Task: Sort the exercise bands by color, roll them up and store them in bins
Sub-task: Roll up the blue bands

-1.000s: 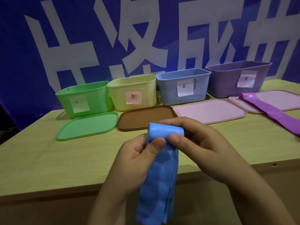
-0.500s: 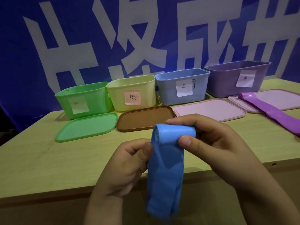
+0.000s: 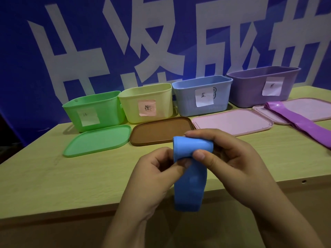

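Blue exercise band [image 3: 190, 178] held above the tabletop [image 3: 44, 176] near edge: rolled top lies left-right, loose tail hangs straight down. Right hand [image 3: 231, 163] grip closed on the roll, thumb in front, fingers over the top. Left hand [image 3: 154, 178] pinches the band just under the roll. Blue bin [image 3: 202, 95] stands behind; purple band [image 3: 295, 120] lies flat at right.

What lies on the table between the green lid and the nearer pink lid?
The brown lid lies between the green lid and the nearer pink lid, as the head view shows.
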Demonstrator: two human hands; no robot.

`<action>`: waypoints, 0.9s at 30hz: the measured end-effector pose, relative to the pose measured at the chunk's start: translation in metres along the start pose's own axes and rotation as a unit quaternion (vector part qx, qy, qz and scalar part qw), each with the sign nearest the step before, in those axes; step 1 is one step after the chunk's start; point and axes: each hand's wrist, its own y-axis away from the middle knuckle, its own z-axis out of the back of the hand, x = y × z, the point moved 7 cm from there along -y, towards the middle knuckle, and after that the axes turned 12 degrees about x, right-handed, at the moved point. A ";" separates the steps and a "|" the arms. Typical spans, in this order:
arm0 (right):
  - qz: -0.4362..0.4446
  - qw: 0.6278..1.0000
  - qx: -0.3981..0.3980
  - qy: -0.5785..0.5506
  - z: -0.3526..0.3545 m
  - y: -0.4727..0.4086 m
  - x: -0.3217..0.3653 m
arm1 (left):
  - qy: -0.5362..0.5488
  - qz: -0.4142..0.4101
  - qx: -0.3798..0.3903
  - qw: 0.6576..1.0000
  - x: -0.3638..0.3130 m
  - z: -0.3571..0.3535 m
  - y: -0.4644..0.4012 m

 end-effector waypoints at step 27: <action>-0.027 0.995 0.087 0.040 -0.013 -0.005 -0.012 | 0.069 -0.010 0.009 0.998 -0.001 0.005 0.004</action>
